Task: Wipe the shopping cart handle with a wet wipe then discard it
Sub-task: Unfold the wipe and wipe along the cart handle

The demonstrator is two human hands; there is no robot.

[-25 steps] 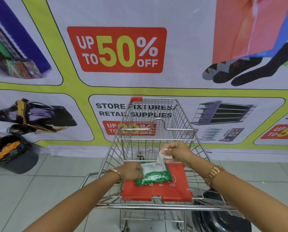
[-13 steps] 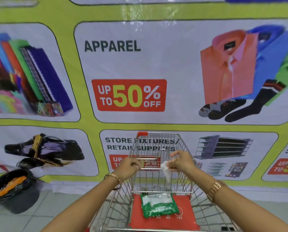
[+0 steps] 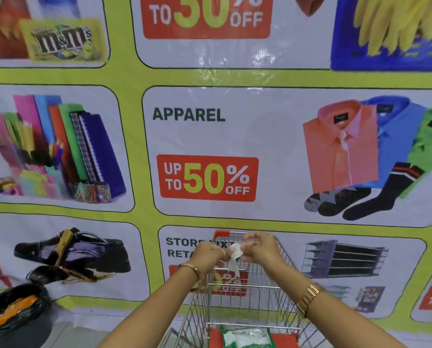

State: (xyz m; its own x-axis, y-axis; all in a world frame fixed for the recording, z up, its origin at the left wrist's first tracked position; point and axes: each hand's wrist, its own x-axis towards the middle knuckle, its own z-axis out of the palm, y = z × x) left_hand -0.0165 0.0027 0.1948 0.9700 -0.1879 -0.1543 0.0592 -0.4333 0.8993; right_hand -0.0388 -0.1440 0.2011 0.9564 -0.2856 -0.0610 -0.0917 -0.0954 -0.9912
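A white wet wipe [image 3: 235, 256] hangs crumpled between my two raised hands, above the wire basket of a metal shopping cart [image 3: 245, 307]. My left hand [image 3: 208, 256] pinches its left side and my right hand [image 3: 260, 248] grips its top right. A green and white wipes pack [image 3: 246, 339] lies on the cart's red child seat flap [image 3: 284, 340] at the bottom edge. The cart handle is out of view below the frame.
A large printed sale banner [image 3: 210, 136] fills the wall right behind the cart. A bin lined with a black bag [image 3: 14, 312], holding something orange, stands on the floor at the lower left.
The view has tilted upward. Both hands rose from the wipes pack, pulling the wipe free of it, and now hold it together higher above the basket.
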